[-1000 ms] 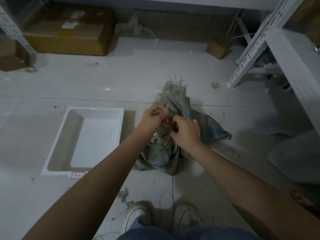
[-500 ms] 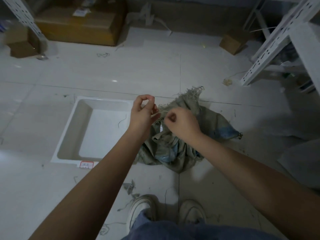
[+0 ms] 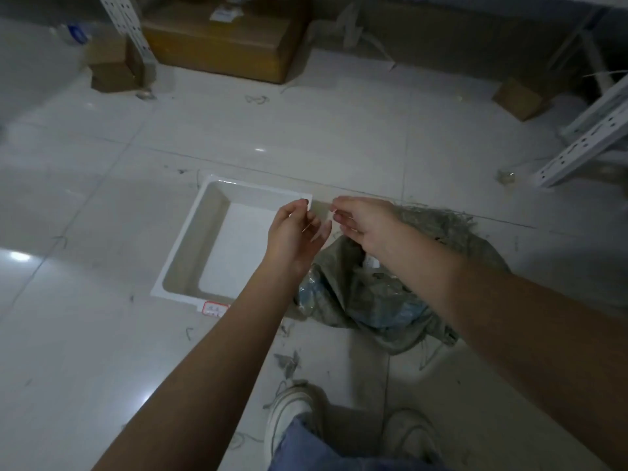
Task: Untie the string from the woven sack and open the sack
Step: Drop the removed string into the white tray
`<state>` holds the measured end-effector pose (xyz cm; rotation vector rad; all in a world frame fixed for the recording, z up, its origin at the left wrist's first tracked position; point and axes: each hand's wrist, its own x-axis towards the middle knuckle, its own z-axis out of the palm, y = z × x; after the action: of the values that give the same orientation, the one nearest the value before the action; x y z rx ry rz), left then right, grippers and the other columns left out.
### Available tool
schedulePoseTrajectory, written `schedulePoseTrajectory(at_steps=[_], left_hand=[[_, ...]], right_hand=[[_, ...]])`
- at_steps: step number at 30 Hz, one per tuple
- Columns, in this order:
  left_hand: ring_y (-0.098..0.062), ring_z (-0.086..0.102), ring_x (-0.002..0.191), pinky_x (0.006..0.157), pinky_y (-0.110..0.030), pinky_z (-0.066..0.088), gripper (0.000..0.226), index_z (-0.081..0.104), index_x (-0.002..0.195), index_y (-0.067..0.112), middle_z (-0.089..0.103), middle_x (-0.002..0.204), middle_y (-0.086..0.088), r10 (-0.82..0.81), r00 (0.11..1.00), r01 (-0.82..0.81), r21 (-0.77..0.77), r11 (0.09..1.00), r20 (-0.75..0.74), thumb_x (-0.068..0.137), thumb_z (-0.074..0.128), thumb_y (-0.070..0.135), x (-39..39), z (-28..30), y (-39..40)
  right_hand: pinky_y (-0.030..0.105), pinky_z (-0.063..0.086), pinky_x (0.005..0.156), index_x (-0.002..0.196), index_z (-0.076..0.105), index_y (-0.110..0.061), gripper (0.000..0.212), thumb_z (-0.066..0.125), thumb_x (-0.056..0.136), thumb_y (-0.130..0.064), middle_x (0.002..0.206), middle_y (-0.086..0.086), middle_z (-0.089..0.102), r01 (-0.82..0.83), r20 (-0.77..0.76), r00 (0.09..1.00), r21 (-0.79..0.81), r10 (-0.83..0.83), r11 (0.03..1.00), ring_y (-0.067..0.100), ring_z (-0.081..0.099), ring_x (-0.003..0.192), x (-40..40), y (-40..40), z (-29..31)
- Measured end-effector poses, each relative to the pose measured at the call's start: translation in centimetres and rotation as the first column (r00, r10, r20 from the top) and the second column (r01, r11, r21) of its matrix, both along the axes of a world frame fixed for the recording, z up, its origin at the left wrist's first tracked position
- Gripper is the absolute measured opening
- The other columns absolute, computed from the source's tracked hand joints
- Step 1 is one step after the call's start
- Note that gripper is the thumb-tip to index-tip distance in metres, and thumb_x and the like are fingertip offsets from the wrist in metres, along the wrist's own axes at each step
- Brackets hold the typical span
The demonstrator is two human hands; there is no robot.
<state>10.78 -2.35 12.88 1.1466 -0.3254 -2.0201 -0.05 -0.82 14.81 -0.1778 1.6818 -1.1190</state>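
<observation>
The grey-green woven sack lies slumped on the tiled floor just beyond my feet, its frayed mouth pointing right. Both hands are raised clear of it, over the right edge of a white tray. My left hand has thumb and forefinger pinched together. My right hand pinches close beside it. A thin pale string shows faintly at the fingers; its full run is too fine to follow.
Cardboard boxes stand along the back, a small one at far right. White slotted shelf rails lean at right, a post at back left. My shoes and loose threads are on the floor.
Both hands have lifted off the sack's neck and moved left and up over the tray edge. The sack's mouth, bunched upright before, has flopped down to the right.
</observation>
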Motion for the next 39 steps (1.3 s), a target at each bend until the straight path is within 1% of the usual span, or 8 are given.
schedulePoseTrajectory(at_steps=[4,9,15,18,20,23,29,39], left_hand=[[-0.016,0.054,0.063,0.068,-0.029,0.056,0.005,0.056,0.088,0.011,0.053,0.071,-0.006,-0.021,0.934,0.048,-0.066,0.997,0.355,0.092,0.053,0.011,3.0,-2.6,-1.4],[-0.024,0.061,0.073,0.081,-0.042,0.056,0.006,0.058,0.084,0.01,0.06,0.07,-0.003,-0.055,0.606,0.267,-0.138,0.954,0.794,0.088,0.055,0.014,6.9,-7.5,-3.9],[-0.03,0.07,0.087,0.075,-0.036,0.057,0.011,0.06,0.076,0.02,0.073,0.093,-0.011,-0.23,0.143,0.66,0.08,0.747,0.962,0.085,0.056,0.015,10.4,-12.5,-5.3],[-0.025,0.066,0.095,0.073,-0.029,0.048,0.017,0.068,0.095,0.018,0.07,0.101,-0.004,-0.167,-0.141,0.755,0.216,0.62,0.976,0.086,0.054,0.015,11.3,-14.4,-5.6],[-0.026,0.065,0.096,0.071,-0.028,0.047,0.022,0.069,0.1,0.016,0.069,0.103,-0.005,-0.148,-0.237,0.767,0.278,0.578,0.96,0.085,0.053,0.012,11.9,-15.3,-6.1],[-0.027,0.065,0.094,0.076,-0.031,0.053,0.026,0.069,0.1,0.014,0.07,0.102,-0.007,-0.21,-0.29,0.746,0.358,0.561,0.934,0.082,0.053,0.009,12.6,-16.6,-6.7],[-0.026,0.066,0.092,0.078,-0.032,0.054,0.021,0.073,0.093,0.012,0.071,0.099,-0.008,-0.318,-0.263,0.745,0.401,0.534,0.911,0.074,0.063,0.01,13.7,-18.9,-7.0],[-0.026,0.064,0.1,0.069,-0.026,0.044,0.018,0.071,0.095,0.019,0.07,0.106,-0.006,-0.213,-0.344,0.813,0.404,0.419,0.914,0.079,0.065,0.015,15.2,-18.7,-7.7]], right_hand=[[0.03,0.055,0.074,0.081,0.072,-0.003,0.014,0.06,0.087,-0.007,0.071,0.005,0.067,-0.317,-0.374,0.878,0.013,0.299,0.948,0.014,0.06,0.06,3.5,-1.9,-2.6],[0.041,0.056,0.089,0.104,0.065,0.013,0.025,0.05,0.093,-0.004,0.1,0.022,0.071,-0.536,-0.438,0.701,0.197,0.562,0.821,0.025,0.067,0.08,6.7,-4.2,-7.6],[0.044,0.057,0.085,0.092,0.07,0.006,0.014,0.058,0.085,0.003,0.096,0.023,0.071,-0.647,-0.42,0.557,0.322,0.717,0.691,0.035,0.069,0.092,9.7,-5.4,-13.2],[0.046,0.057,0.083,0.081,0.069,0.0,0.015,0.056,0.084,0.005,0.081,0.018,0.066,-0.682,-0.449,0.485,0.344,0.751,0.646,0.038,0.068,0.09,11.6,-5.8,-15.6],[0.038,0.056,0.079,0.074,0.062,-0.005,0.015,0.055,0.085,0.002,0.077,0.014,0.062,-0.699,-0.472,0.411,0.386,0.78,0.602,0.035,0.068,0.087,13.0,-5.8,-17.2],[0.03,0.049,0.072,0.084,0.065,-0.002,0.011,0.054,0.086,0.0,0.087,0.015,0.067,-0.714,-0.474,0.315,0.453,0.822,0.534,0.03,0.065,0.087,14.5,-5.6,-19.2],[0.034,0.049,0.083,0.101,0.068,-0.002,0.02,0.053,0.088,-0.005,0.105,0.017,0.068,-0.677,-0.498,0.309,0.483,0.81,0.555,0.032,0.063,0.098,15.7,-5.3,-22.0],[0.028,0.049,0.072,0.09,0.072,-0.004,0.015,0.059,0.084,-0.003,0.094,0.014,0.07,-0.669,-0.612,0.181,0.497,0.77,0.552,0.03,0.065,0.086,15.5,-5.8,-22.2]])
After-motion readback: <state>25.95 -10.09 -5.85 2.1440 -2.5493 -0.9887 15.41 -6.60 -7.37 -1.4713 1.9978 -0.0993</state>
